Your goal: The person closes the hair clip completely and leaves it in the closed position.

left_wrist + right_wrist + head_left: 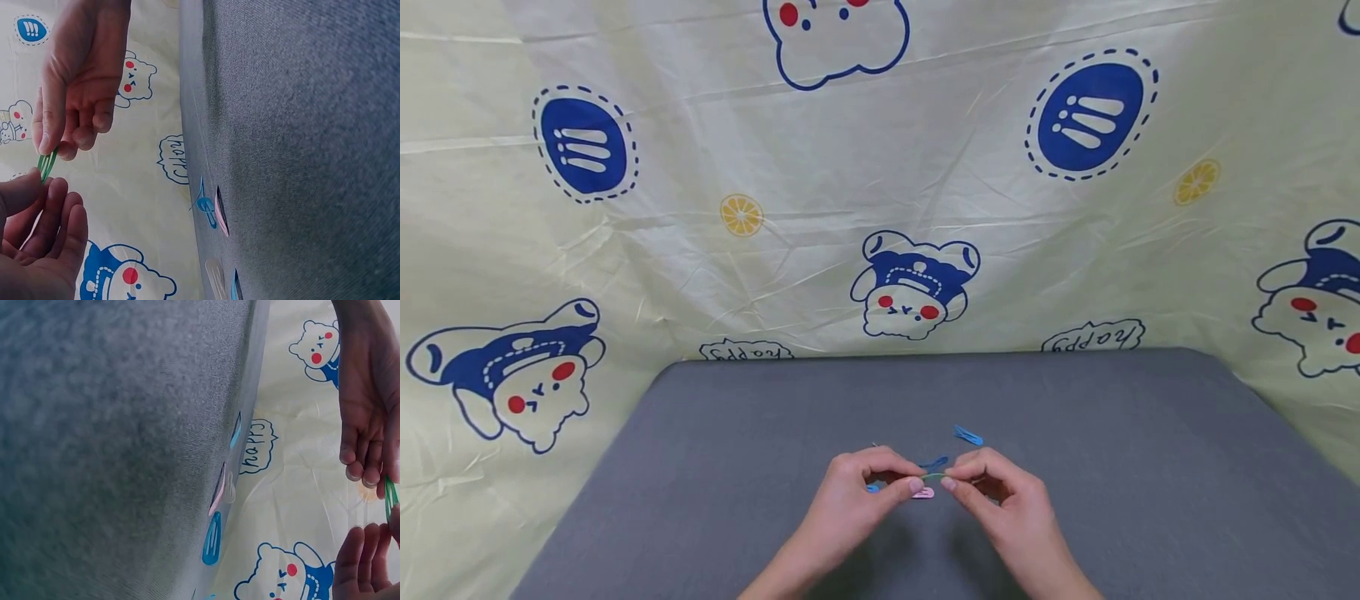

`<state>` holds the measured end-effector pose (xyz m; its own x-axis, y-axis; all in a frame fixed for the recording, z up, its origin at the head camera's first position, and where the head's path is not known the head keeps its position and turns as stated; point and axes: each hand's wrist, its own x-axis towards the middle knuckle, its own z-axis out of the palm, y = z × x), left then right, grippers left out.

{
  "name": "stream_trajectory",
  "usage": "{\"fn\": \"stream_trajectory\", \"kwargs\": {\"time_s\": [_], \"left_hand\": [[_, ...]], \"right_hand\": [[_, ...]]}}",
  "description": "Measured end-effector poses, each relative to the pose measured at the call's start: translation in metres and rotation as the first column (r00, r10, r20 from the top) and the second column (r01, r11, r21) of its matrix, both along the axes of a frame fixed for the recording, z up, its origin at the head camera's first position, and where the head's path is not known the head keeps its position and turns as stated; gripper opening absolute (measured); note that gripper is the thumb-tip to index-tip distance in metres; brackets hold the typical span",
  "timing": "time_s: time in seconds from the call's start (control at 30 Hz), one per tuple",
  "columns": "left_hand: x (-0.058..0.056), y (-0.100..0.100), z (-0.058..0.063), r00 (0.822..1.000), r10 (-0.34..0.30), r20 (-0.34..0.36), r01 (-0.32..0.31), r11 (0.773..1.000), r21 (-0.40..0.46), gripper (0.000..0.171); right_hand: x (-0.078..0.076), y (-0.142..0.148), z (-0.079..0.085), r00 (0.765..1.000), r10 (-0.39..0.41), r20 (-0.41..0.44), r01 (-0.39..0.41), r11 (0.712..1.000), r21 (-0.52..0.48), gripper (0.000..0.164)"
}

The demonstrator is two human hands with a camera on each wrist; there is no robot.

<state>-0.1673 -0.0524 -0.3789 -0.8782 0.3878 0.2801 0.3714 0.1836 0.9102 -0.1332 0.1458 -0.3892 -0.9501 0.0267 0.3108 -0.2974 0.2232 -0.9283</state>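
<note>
Green clip (934,476) is up off the counter (1112,467), spanning the gap between hands. Left hand (854,490) pinches one end, right hand (1017,503) the other; grip narrow on both. Pink clip (925,493) lies on the counter below, blue clip (972,437) farther out. Far edge (880,359) well beyond the hands, cloth (820,283) behind it. Wide counter surface left and right, side edges well apart from hands.

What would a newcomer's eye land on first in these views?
Probably the pale backdrop with its printed cartoon bears, filling the upper part of the head view. Next, the green snap hair clip pinched by the left hand and right hand above the gray table. A blue snap hair clip lies beyond them.
</note>
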Motion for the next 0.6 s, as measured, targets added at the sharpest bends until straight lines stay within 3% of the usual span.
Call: {"fn": "stream_trajectory", "kwargs": {"time_s": [0.2,0.4,0.6], "left_hand": [[-0.0012,0.0019,-0.0032,0.996,-0.017,0.084,0.013,0.999,0.043,0.005],[-0.0036,0.0042,-0.0073,0.973,-0.091,0.21,0.064,0.989,0.134,0.007],[-0.0061,0.0028,-0.0076,0.964,-0.094,0.249,0.06,0.988,0.141,0.007]], "right_hand": [[-0.0005,0.0013,-0.0025,1.0,-0.012,-0.027,0.012,1.0,-0.007,0.006],[-0.0016,0.0015,-0.0066,0.996,0.022,-0.086,-0.026,0.998,-0.052,0.008],[-0.0027,0.0029,-0.0057,0.997,0.055,-0.06,-0.06,0.995,-0.074,0.008]]}}
